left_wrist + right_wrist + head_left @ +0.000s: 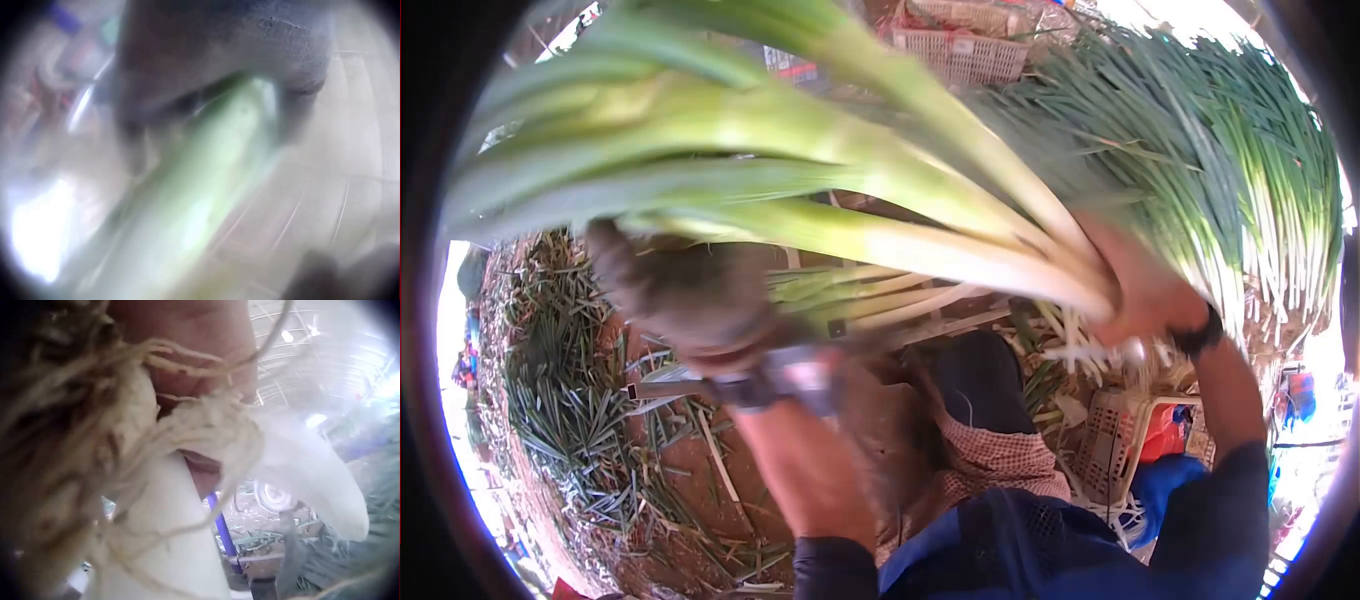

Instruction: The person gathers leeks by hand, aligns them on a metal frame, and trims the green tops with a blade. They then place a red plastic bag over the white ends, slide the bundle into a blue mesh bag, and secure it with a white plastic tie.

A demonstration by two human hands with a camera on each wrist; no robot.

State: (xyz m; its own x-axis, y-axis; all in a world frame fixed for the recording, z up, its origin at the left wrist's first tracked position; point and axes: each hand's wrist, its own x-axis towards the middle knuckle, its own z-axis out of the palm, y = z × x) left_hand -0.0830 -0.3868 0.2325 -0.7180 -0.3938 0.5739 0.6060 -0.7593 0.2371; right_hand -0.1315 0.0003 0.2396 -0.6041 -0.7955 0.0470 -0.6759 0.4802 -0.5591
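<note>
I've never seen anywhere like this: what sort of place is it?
Probably a greenhouse-like shed for trimming leeks or onions: a heap of green-topped stalks, cut leaves strewn about, and a curved, ribbed roof.

my left forearm (805, 455) reaches forward, and my left hand (685, 290) is blurred, the lie of its fingers unclear. my right forearm (1232, 390) angles inward to my right hand (1138, 285), which is closed in a grip, well apart from my left.
</note>
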